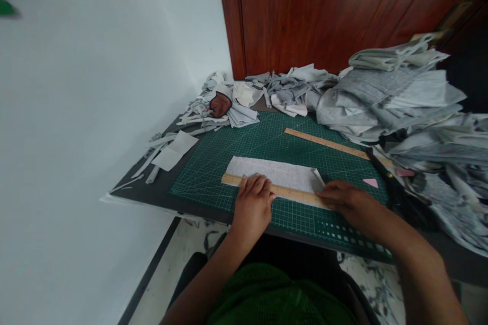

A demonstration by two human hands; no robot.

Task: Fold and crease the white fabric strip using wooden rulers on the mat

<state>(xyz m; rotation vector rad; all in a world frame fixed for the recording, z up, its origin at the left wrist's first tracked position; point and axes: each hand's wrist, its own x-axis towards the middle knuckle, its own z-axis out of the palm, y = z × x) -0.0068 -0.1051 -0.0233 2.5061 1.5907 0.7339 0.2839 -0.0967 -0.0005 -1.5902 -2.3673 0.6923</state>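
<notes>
A wooden ruler (293,194) lies along the near edge of a light grey piece of fabric (274,167) with a faint pinkish line across it. My left hand (253,200) presses down on the ruler left of its middle, fingers together and bent over it. At the ruler's right end, my right hand (346,202) has closed fingers on the ruler, beside the fabric's folded-up corner (318,176). Its fingertips are partly hidden. Beneath everything is a green cutting mat (206,162) with grid lines.
A second wooden ruler (328,144) lies farther back. Black scissors (396,188) and a pink triangular chip (370,183) are on the right. Grey fabric is heaped in a tall pile (389,91). Scraps (285,86) line the back, and white paper (175,150) lies left.
</notes>
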